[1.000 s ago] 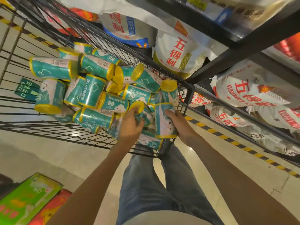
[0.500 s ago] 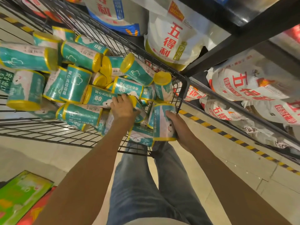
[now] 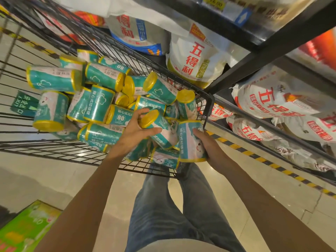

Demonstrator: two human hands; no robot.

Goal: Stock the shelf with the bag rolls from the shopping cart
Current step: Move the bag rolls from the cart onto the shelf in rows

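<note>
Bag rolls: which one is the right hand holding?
The upright roll at the cart's near right corner; the right hand wraps its side. The left hand grips a tilted one.

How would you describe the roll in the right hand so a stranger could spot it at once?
Find the cart and go to its near right corner. There the right hand grips one roll. Unlike the rolls lying piled on their sides, it stands upright.
</note>
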